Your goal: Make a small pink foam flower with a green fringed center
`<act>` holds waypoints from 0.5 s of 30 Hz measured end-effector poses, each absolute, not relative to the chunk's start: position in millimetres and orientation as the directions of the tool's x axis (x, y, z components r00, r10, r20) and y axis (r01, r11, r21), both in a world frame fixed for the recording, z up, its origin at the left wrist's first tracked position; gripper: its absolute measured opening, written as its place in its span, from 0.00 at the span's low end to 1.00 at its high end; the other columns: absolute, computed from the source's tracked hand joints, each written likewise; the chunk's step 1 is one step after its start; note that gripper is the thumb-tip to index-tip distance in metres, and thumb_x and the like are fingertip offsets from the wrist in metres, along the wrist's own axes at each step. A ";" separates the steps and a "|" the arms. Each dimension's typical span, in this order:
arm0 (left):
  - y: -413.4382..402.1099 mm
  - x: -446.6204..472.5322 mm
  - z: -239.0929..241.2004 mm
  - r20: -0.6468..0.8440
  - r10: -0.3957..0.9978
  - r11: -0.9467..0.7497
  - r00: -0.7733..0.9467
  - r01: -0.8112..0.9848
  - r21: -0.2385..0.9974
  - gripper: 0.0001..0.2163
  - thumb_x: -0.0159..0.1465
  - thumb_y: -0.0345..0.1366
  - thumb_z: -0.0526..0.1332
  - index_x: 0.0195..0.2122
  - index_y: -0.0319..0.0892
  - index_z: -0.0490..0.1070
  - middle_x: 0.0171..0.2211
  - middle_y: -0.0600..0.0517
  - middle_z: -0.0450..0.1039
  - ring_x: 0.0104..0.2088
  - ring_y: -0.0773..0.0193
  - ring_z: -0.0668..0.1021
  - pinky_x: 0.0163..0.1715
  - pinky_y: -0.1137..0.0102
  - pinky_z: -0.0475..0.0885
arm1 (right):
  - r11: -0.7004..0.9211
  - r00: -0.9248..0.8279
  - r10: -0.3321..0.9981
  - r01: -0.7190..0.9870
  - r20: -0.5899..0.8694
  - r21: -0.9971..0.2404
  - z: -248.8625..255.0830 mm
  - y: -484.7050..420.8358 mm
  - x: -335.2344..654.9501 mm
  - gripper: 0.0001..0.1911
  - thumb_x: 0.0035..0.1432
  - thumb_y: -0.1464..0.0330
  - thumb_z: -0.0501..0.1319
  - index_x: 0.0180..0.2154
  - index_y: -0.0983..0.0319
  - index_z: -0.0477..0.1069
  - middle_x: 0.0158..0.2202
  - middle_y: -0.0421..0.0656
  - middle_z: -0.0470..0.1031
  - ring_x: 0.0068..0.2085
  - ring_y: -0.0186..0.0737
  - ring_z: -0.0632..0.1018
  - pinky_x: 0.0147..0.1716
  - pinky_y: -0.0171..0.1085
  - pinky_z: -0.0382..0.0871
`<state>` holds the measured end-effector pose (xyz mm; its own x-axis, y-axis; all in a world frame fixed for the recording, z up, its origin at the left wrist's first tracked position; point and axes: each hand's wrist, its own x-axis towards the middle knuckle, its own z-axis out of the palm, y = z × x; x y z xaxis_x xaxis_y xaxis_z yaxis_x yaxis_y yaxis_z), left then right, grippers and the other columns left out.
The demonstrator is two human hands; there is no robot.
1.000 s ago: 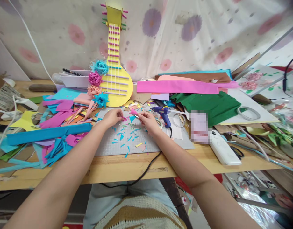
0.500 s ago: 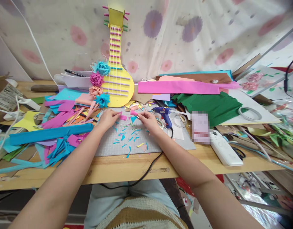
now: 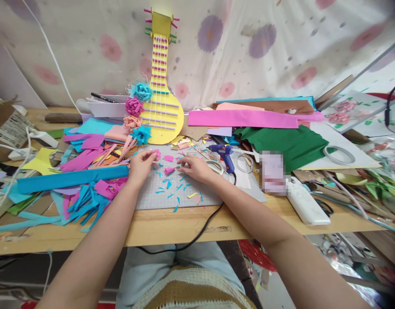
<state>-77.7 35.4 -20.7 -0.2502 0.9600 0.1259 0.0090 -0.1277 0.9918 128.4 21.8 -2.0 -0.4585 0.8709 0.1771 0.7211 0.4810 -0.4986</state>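
My left hand (image 3: pixel 142 164) is closed in a pinch on a small pink paper piece (image 3: pixel 156 153) above the grey cutting mat (image 3: pixel 184 195). My right hand (image 3: pixel 195 167) rests on the mat with its fingers down beside another pink scrap (image 3: pixel 168 171); whether it holds anything I cannot make out. A third pink piece (image 3: pixel 168 158) lies between the hands. Blue, pink and yellow snippets litter the mat. Behind stands a yellow paper guitar (image 3: pixel 161 103) with paper flowers (image 3: pixel 137 107).
A blue glue gun (image 3: pixel 223 152) and tape rolls (image 3: pixel 244 162) lie right of my hand, its black cord (image 3: pixel 197 234) hanging over the table edge. Coloured paper strips (image 3: pixel 71 178) pile at left. Pink and green sheets (image 3: pixel 281 141), a white remote (image 3: pixel 307 201) sit right.
My right hand has dropped from in front of me down onto the mat and moved left. My left hand shifted slightly left, still pinching pink paper. Pink pieces now lie between the hands.
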 end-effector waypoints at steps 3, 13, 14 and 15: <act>30.5 -73.8 -13.6 0.062 0.972 -0.083 -0.225 -0.084 0.993 0.13 0.45 0.39 0.66 0.30 0.36 0.74 0.28 0.48 0.76 0.27 0.62 0.77 0.25 0.69 0.73 | 0.397 -0.366 0.916 0.764 0.165 -0.509 11.6 6.7 155.5 0.11 0.54 0.64 0.58 0.39 0.59 0.73 0.35 0.41 0.74 0.31 0.33 0.70 0.32 0.32 0.59; 20.7 -62.3 -6.1 -0.045 0.990 0.028 -0.133 -0.128 0.991 0.16 0.42 0.39 0.68 0.29 0.36 0.70 0.26 0.49 0.75 0.30 0.57 0.79 0.23 0.69 0.74 | -0.136 0.189 0.965 0.953 0.182 -0.273 17.1 -4.6 253.0 0.25 0.46 0.48 0.59 0.34 0.64 0.70 0.33 0.49 0.73 0.35 0.43 0.72 0.31 0.37 0.61; 20.4 -62.0 -6.5 -0.037 0.990 0.021 -0.133 -0.124 0.992 0.16 0.42 0.40 0.68 0.29 0.36 0.71 0.26 0.50 0.75 0.29 0.57 0.79 0.23 0.69 0.74 | -0.102 0.161 0.972 0.945 0.169 -0.311 13.5 2.3 251.5 0.25 0.45 0.49 0.59 0.34 0.64 0.71 0.34 0.49 0.73 0.35 0.44 0.72 0.32 0.37 0.62; 20.3 -62.0 -6.9 -0.029 0.990 0.013 -0.135 -0.120 0.993 0.16 0.41 0.40 0.68 0.29 0.36 0.71 0.25 0.50 0.75 0.29 0.58 0.79 0.22 0.70 0.74 | -0.085 0.143 0.980 0.930 0.139 -0.357 10.2 9.0 248.4 0.25 0.46 0.49 0.59 0.34 0.65 0.71 0.33 0.49 0.74 0.35 0.44 0.73 0.32 0.37 0.63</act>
